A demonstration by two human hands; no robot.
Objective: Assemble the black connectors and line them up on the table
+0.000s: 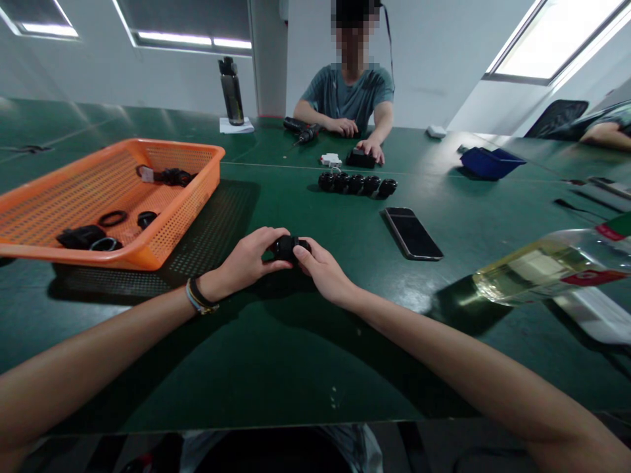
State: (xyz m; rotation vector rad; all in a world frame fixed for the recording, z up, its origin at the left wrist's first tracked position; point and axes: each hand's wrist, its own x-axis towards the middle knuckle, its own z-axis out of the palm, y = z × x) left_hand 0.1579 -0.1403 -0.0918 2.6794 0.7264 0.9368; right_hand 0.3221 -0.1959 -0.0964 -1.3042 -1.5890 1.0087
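Both my hands meet over the green table [276,341] around a small black round part [290,248]. My left hand [251,259], with bands on its wrist, curls its fingers round the part's left side. My right hand [323,269] pinches it from the right. The part is half hidden by my fingers. A row of several similar black parts [357,184] lies further back on the table.
An orange mesh basket [197,197] at the left holds black rings and parts. A dark phone [413,233] lies right of my hands, a clear bottle [552,266] at far right. Across the table a person [351,98] handles a black object; a blue tray [489,162] and a dark flask [232,92] stand beyond.
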